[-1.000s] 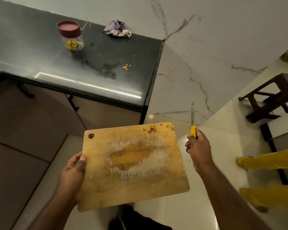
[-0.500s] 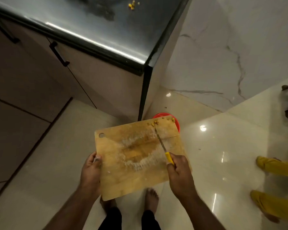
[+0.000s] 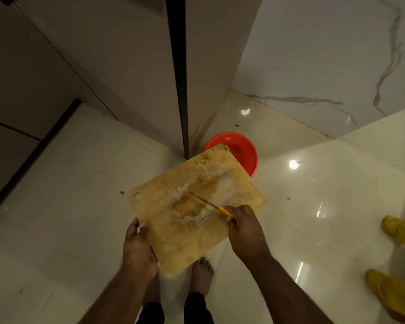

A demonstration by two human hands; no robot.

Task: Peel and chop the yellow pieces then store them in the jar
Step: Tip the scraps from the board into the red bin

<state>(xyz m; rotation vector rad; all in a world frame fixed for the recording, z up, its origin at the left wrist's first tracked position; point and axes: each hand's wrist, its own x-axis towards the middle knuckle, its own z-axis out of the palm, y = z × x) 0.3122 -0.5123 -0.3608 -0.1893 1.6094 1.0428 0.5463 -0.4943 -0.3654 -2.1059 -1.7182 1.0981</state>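
My left hand point(image 3: 138, 249) grips the near left edge of a wooden chopping board point(image 3: 239, 206), held tilted above the floor. A few yellow scraps point(image 3: 205, 157) cling near the board's far edge, which overhangs a red bucket point(image 3: 243, 150). My right hand point(image 3: 246, 230) holds a yellow-handled knife point(image 3: 211, 204), its blade lying across the stained middle of the board. The jar is out of view.
The dark corner post of the cabinet point(image 3: 180, 78) stands just left of the bucket. A marble wall point(image 3: 325, 54) rises behind. Glossy floor tiles point(image 3: 313, 195) surround me; my bare feet point(image 3: 202, 274) are below the board. Another person's yellow trouser legs point(image 3: 393, 291) are at the right.
My view dropped from the counter and jar to the floor. The board moved over the red bucket, and the knife came down from upright at the right onto the board.
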